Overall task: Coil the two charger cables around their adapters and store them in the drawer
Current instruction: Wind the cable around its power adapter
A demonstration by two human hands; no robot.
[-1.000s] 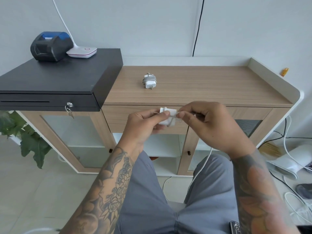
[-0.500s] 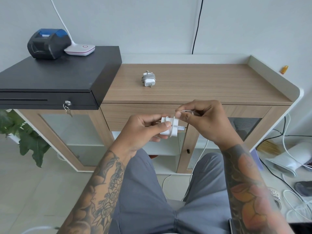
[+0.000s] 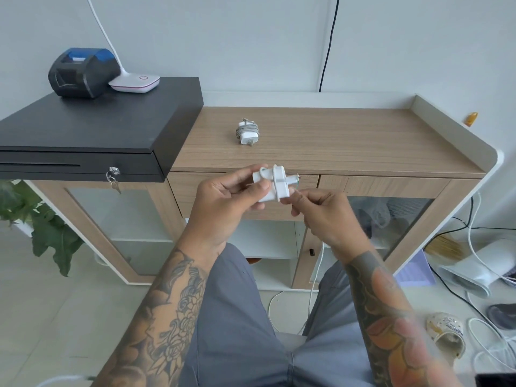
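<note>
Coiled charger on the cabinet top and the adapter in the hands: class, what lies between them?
In the head view, only bare wooden top and its front edge lie between the coiled charger and the adapter.

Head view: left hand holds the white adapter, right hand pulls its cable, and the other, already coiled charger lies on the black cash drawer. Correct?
Not quite. The head view shows the coiled charger lying on the wooden cabinet top, beside the black cash drawer. The rest holds.

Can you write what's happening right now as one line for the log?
step: coiling second cable | left hand: holds adapter | right hand: pinches cable | first charger: coiled, on cabinet top
</note>
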